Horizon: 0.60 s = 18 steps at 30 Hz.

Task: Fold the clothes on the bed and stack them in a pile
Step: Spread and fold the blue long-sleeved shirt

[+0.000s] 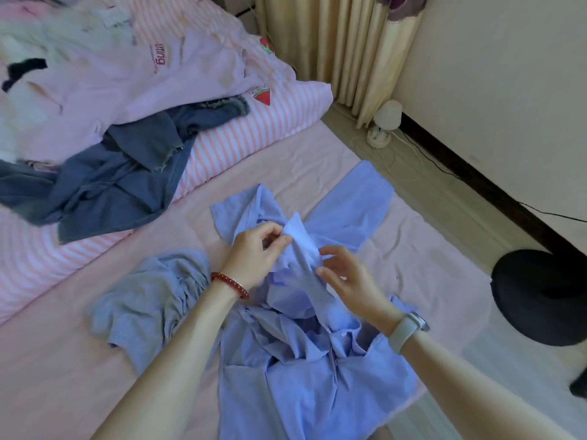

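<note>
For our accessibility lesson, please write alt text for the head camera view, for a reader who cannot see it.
A person's left hand pinches the collar of a crumpled light blue shirt on a pink bed sheet, while the right hand touches the same fabric. A grey garment lies left of it, with dark blue denim further back.

On the bed point(79, 360), the left hand point(254, 252) pinches the blue shirt point(305, 385) at its collar — the right hand point(346, 281) touches it with loose fingers; grey garment point(143, 300) left, jeans point(104, 182) far left.
</note>
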Each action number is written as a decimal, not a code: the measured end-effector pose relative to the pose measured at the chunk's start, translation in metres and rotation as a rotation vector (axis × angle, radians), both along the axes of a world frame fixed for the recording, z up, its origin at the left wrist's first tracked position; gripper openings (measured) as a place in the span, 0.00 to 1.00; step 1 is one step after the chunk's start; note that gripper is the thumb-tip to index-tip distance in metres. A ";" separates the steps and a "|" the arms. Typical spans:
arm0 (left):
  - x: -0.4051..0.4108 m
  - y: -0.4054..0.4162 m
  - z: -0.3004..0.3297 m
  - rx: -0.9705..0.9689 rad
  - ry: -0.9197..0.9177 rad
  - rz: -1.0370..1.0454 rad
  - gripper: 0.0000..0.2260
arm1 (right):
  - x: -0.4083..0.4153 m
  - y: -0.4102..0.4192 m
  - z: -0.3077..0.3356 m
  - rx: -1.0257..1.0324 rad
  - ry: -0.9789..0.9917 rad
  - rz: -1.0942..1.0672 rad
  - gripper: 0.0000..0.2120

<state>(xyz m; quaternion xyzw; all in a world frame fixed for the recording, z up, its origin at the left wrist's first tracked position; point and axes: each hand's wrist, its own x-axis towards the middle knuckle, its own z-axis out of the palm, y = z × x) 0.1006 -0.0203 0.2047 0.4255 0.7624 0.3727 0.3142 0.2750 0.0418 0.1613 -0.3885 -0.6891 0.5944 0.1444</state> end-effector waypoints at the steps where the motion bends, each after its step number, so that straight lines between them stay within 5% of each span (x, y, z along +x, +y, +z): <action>1: -0.001 -0.003 0.009 0.052 0.019 0.032 0.06 | 0.001 -0.006 -0.001 -0.003 -0.017 0.037 0.10; 10: -0.012 -0.097 0.125 0.425 0.334 0.444 0.05 | 0.009 -0.046 0.068 0.158 -0.072 0.464 0.11; 14: 0.006 -0.180 0.167 0.498 0.455 0.728 0.07 | 0.024 -0.053 0.121 0.386 -0.129 0.664 0.11; 18: 0.059 -0.265 0.210 0.545 0.578 0.905 0.04 | 0.053 -0.086 0.164 0.605 -0.039 0.561 0.14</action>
